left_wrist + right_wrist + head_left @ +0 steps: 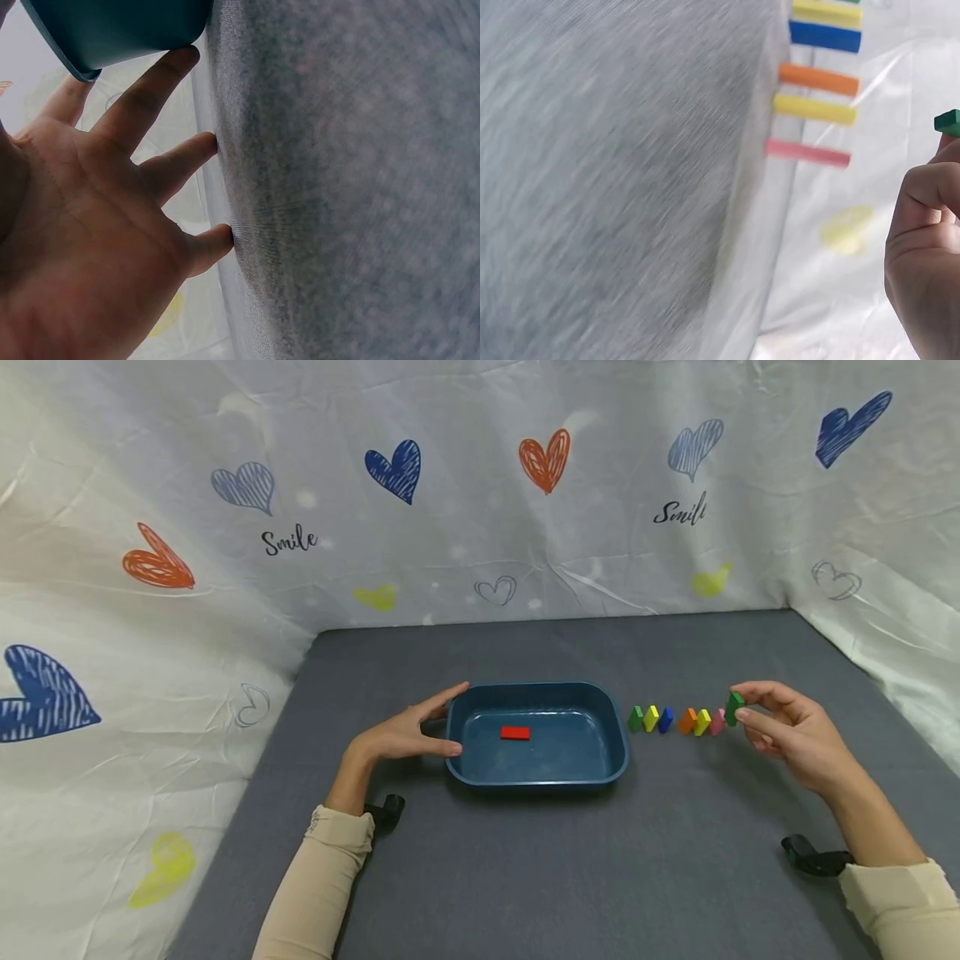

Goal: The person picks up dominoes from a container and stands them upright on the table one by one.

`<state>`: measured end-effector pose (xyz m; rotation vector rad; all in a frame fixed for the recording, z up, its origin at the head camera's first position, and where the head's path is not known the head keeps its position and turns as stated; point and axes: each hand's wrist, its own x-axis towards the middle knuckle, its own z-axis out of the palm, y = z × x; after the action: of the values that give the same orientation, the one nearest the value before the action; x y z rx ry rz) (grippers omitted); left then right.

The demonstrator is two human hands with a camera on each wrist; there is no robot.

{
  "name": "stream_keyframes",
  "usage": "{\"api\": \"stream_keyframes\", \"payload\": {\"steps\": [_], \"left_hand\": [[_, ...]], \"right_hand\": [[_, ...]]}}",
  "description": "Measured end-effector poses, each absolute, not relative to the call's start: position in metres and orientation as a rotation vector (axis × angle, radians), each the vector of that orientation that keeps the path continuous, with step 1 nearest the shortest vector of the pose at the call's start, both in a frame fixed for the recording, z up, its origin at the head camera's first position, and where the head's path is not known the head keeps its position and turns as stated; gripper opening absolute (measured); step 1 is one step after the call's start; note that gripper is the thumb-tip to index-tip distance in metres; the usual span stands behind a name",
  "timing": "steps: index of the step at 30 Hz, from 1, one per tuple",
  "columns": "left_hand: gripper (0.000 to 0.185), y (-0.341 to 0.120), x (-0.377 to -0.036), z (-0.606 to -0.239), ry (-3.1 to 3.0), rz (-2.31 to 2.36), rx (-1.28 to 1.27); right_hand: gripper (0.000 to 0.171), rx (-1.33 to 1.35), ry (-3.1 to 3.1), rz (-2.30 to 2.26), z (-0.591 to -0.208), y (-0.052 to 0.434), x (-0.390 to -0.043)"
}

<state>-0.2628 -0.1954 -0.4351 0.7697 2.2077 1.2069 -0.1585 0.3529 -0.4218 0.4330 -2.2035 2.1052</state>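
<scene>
My right hand [798,727] pinches a green domino block [733,707] between thumb and fingers, raised above the table at the right end of a row. The row stands upright: green [636,719], yellow [651,718], blue [665,720], orange [687,721], another yellow [702,722] and pink [717,722], with a wider gap between blue and orange. My left hand [405,735] rests spread against the left end of a dark blue tray [570,743], thumb and index finger at its rim. Inside the tray lies one red block [515,733].
A grey cloth [525,877] covers the table. White curtains [465,510] printed with hearts hang behind and at both sides. Black straps [813,857] circle both wrists. The row begins just right of the tray.
</scene>
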Motion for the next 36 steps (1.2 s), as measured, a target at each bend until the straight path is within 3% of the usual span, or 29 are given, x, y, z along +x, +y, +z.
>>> {"api": "stream_keyframes", "payload": {"steps": [8, 18, 36], "left_hand": [[0.099, -0.195, -0.261, -0.434, 2.208, 1.190, 0.759], [0.098, -0.194, -0.261, -0.432, 2.212, 1.188, 0.744], [0.098, -0.195, -0.262, -0.433, 2.214, 1.198, 0.746]], "right_hand": [[0.030, 0.199, -2.299, 2.063, -0.433, 0.375, -0.155], [0.030, 0.016, -2.789, 1.674, -0.441, 0.390, -0.162], [0.032, -0.041, -2.968, 1.545, -0.443, 0.389, -0.175]]}}
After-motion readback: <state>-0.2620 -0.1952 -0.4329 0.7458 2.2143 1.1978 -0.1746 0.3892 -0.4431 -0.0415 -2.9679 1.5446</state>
